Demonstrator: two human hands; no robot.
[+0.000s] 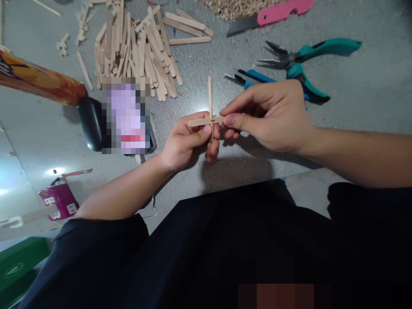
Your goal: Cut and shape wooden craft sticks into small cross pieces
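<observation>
Two wooden craft sticks form a cross in front of me, held above the table. One craft stick point(210, 95) points away from me; the other craft stick point(198, 122) lies across it, left to right. My left hand point(193, 136) is closed on the pair near the crossing, thumb on the near side. Between thumb and forefinger, my right hand point(257, 118) pinches the right end of the crosswise stick. Its other fingers are curled below and partly hidden. Both hands are close together, almost touching at the crossing.
A heap of craft sticks point(141, 51) lies at the back. Pliers point(291, 60), a blue cutter point(254, 77) and a pink-handled knife point(283, 13) are at the right. A phone point(128, 116), black object point(90, 124) and orange tube point(38, 77) stand left.
</observation>
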